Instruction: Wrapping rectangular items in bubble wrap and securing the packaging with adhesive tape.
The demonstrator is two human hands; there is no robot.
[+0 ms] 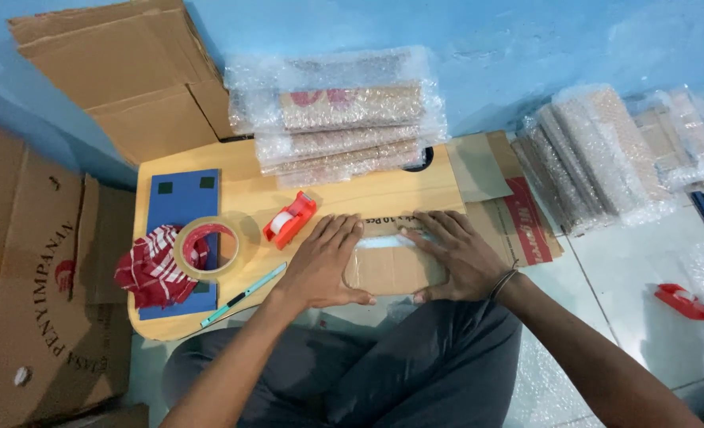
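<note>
Hands are lying flat and apart on a small cardboard parcel (393,268), the left hand (326,265) pressing its left end and the right hand (457,257) its right, fingers spread beside a tape strip (384,242). Left of the left hand are sitting a red dispenser (290,219), a tape roll (207,248) and a cutter (243,296); bubble-wrapped packs (338,119) are stacking beyond

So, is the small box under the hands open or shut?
Shut. The box lies flat with clear tape across its flaps, and the left hand and right hand press on it.
</note>
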